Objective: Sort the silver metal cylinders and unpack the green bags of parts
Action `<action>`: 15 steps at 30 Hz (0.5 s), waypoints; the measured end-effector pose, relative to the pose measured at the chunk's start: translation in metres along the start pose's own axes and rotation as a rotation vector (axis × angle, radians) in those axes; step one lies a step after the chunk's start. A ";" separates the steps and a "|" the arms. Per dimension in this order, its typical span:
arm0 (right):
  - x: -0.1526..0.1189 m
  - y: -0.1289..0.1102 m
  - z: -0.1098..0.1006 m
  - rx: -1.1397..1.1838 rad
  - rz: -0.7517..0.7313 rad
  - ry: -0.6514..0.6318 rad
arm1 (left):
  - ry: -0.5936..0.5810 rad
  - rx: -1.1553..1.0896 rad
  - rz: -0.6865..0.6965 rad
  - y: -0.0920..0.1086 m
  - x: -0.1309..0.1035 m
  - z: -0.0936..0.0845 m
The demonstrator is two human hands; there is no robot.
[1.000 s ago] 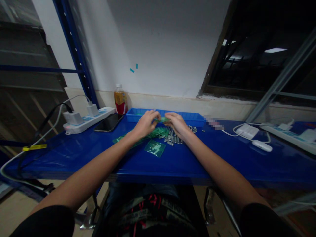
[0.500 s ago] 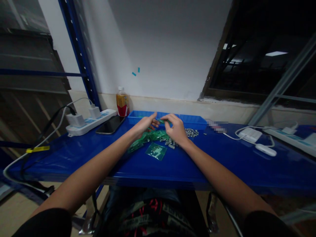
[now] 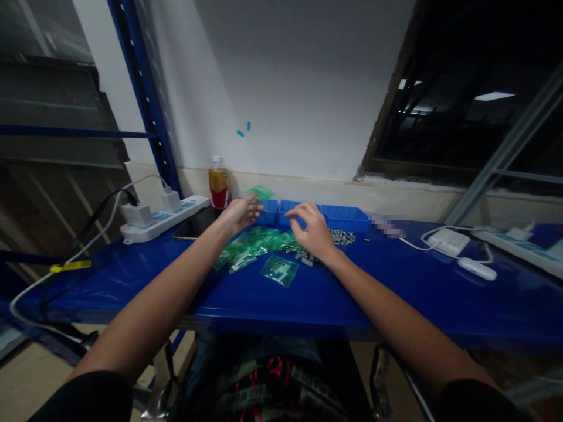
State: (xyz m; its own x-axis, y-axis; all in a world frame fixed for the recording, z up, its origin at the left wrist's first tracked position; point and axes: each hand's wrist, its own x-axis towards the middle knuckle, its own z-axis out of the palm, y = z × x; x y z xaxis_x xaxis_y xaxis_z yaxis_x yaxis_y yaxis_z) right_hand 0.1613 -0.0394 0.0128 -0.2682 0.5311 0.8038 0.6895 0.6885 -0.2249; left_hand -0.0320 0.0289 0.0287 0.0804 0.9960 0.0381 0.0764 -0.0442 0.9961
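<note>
My left hand (image 3: 244, 213) is raised over the left part of the blue bins (image 3: 345, 218), its fingers closed on a green plastic bag (image 3: 263, 192). My right hand (image 3: 310, 225) hovers in front of the middle bin, fingers curled with thumb and fingertips apart and nothing visible between them. Below the hands lies a pile of green bags (image 3: 253, 246). One flat bag with small pieces inside (image 3: 280, 270) is nearer the table's front edge. Small metal parts (image 3: 342, 237) lie in a heap beside my right hand, with more partly hidden under it.
A drink bottle (image 3: 219, 184) stands behind a dark phone (image 3: 193, 225). At the left is a power strip (image 3: 165, 218) with plugs and cables. White chargers (image 3: 447, 241) and another strip (image 3: 519, 249) lie on the right of the blue table (image 3: 396, 287).
My left hand has moved left, away from my right hand, and now holds a green bag up over the bins. My right hand has stayed nearly in place, its fingertips now bare.
</note>
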 end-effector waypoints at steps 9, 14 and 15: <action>-0.003 0.028 0.004 -0.234 0.106 -0.320 | -0.195 0.747 0.529 0.017 -0.044 0.024; -0.002 0.046 0.001 -0.272 0.156 -0.400 | -1.136 0.504 0.747 -0.005 -0.166 0.086; -0.002 0.047 0.000 -0.276 0.159 -0.397 | -1.321 0.489 0.764 -0.022 -0.187 0.097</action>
State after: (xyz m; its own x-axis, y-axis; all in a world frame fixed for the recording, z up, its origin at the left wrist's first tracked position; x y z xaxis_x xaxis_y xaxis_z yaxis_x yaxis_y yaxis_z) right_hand 0.1945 -0.0080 0.0007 -0.3430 0.8025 0.4882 0.8805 0.4557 -0.1304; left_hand 0.0472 -0.1637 -0.0082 0.9898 -0.0208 0.1409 -0.1079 -0.7552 0.6465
